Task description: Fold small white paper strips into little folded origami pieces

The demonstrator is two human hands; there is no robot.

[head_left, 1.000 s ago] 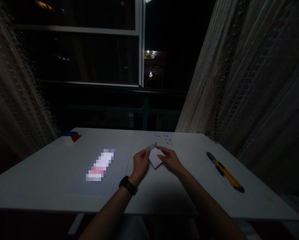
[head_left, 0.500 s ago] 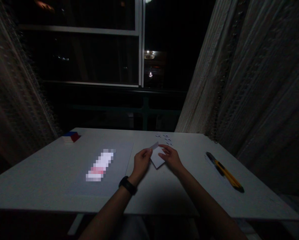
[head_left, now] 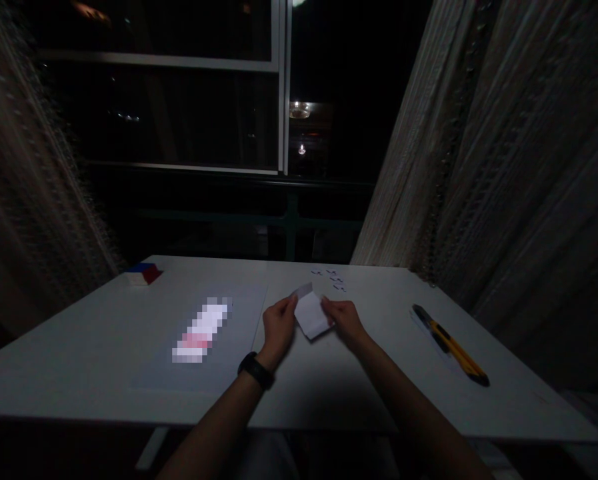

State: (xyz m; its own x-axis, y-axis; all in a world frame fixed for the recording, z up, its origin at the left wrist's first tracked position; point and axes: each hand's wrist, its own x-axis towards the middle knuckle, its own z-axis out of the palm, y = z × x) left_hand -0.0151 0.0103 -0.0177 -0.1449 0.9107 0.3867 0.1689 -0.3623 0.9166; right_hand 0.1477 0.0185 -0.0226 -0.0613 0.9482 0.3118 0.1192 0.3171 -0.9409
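Observation:
A small white piece of paper (head_left: 311, 313) is held just above the white table (head_left: 89, 340) between both my hands. My left hand (head_left: 278, 327), with a black watch on its wrist, pinches the paper's left edge near the upturned top corner. My right hand (head_left: 345, 319) pinches its right edge. The paper is tilted and partly folded.
A yellow and black utility knife (head_left: 451, 345) lies at the right of the table. Small paper scraps (head_left: 331, 278) lie beyond the hands. A grey mat (head_left: 239, 353) with a blurred patch lies at the left, a red, blue and white block (head_left: 143, 273) at the far left corner. Curtains hang on both sides.
My right hand has slid from on top of the paper to its right edge. The paper has lifted and tilted slightly. The left hand has barely moved.

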